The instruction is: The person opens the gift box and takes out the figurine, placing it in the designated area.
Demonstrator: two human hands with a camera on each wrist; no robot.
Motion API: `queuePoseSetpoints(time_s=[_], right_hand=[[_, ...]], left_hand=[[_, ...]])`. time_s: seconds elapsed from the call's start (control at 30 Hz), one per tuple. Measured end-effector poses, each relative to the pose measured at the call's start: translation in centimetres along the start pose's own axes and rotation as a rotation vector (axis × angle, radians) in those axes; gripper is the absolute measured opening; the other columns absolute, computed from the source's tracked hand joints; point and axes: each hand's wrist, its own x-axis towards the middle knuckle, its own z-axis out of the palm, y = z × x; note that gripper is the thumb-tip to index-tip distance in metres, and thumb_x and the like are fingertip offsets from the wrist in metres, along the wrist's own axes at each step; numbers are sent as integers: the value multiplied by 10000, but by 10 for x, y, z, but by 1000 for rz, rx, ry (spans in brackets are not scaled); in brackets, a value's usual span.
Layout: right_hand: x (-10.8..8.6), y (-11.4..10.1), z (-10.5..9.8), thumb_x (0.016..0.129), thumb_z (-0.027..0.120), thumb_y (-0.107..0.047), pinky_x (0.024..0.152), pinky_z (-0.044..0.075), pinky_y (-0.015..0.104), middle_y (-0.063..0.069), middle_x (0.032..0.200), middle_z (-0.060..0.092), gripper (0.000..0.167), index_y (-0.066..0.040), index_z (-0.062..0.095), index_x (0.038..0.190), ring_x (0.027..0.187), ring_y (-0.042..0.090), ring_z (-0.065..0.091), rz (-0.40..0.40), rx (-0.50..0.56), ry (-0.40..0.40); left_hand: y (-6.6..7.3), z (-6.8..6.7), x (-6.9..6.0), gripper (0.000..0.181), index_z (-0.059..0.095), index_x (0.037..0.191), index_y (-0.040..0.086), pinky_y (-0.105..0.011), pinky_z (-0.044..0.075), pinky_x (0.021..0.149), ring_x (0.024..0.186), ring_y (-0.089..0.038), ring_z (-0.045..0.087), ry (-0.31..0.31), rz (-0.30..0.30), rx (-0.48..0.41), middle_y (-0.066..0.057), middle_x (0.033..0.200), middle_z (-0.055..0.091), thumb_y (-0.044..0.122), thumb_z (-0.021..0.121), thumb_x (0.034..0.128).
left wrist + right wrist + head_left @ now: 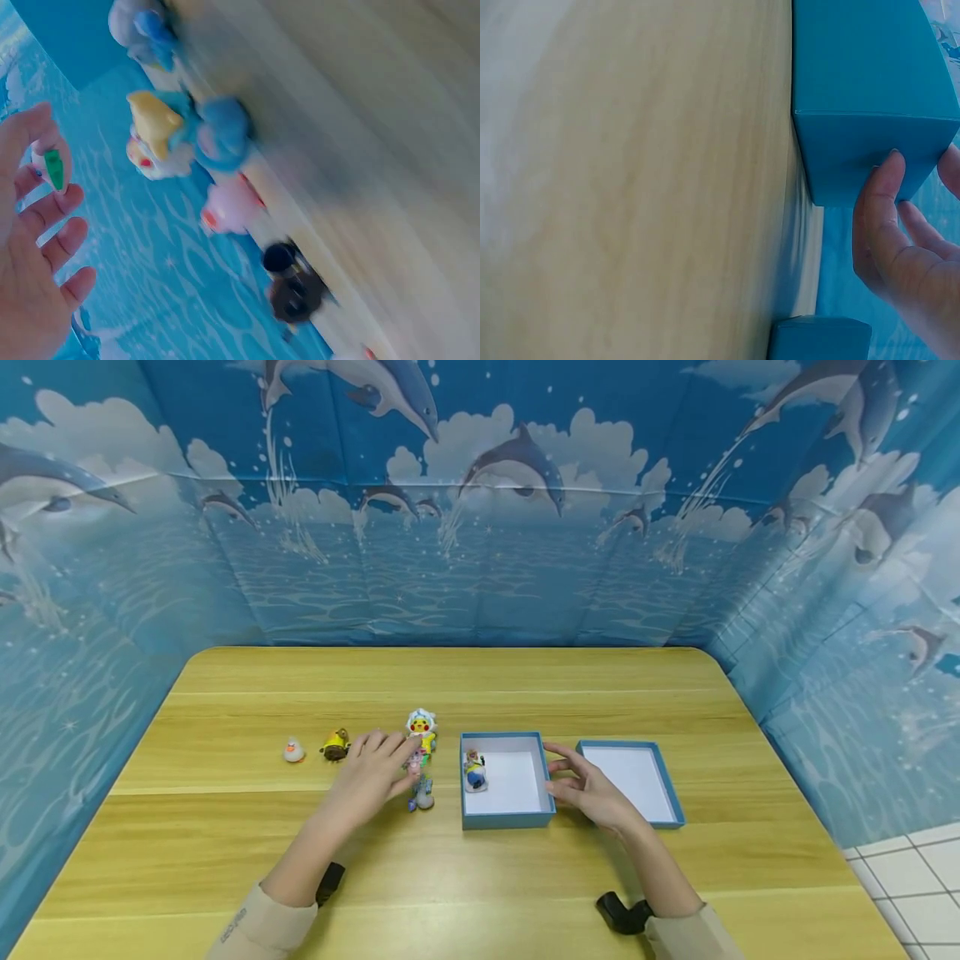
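My left hand [371, 772] pinches a small figurine [54, 166] with a green patch between thumb and index finger, above the table. Beneath and beside this hand stand a yellow figurine in a white hood [421, 722] and a grey-blue figurine [423, 797]. A pink figurine [231, 206] shows in the left wrist view; the left hand hides it in the head view. My right hand [592, 793] touches the right wall of an open blue box [506, 820] with its fingertips. Inside the box, at its left side, a figurine with blue and white parts [475, 774] lies.
A white duck figurine [293, 750] and a yellow figurine with brown parts [335, 745] stand on the wooden table [420, 893], left of the left hand. Right of the box lies a blue-rimmed lid [630, 782], white inside up. A dolphin-print curtain [480, 585] hangs behind the table.
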Motion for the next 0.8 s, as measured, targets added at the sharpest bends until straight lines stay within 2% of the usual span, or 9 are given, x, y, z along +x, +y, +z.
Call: queuePoseSetpoints(time_s=[0.1,0.23,0.33,0.5,0.6,0.8], right_hand=[[-1,0,0,879,604,-141,792,491,303,214,1232,360,644,-108,269,1427,995,303,503,-6,2,-4],[-1,-1,0,882,599,-136,788,491,291,217,1233,357,645,-101,261,1430,1006,311,497,-14,6,-8],[-2,-2,0,883,596,-132,785,491,283,216,1232,354,643,-99,259,1430,1003,303,495,-16,10,-9],[-3,-2,1,884,595,-129,785,490,287,214,1231,351,640,-103,261,1429,992,282,498,-11,14,-7],[-3,-2,1,883,598,-133,789,490,293,213,1228,354,641,-106,263,1429,991,282,501,-4,17,-7],[-3,-2,1,884,596,-129,796,489,293,215,1223,355,638,-101,264,1428,973,256,503,0,19,-5]], left_hand=[[-9,-1,-11,436,544,1169,153,-436,363,878,985,-248,472,-13,-15,34,-32,1074,552,320,695,796],[-20,-3,-24,489,536,1209,134,-434,362,837,966,-253,472,-24,-45,27,-56,1135,555,309,707,786],[-28,-3,-34,506,530,1230,127,-425,357,801,927,-253,459,-27,-61,15,-34,1052,547,289,711,785],[-41,-2,-48,453,547,1164,116,-431,356,803,930,-266,467,-43,-77,27,-36,1002,529,265,722,773],[-46,-2,-56,443,550,1155,108,-436,355,810,949,-266,469,-79,-95,31,-47,1038,538,269,715,777],[-52,-3,-66,441,524,1197,107,-445,342,831,979,-263,456,-195,-131,55,-60,1084,519,290,664,821]])
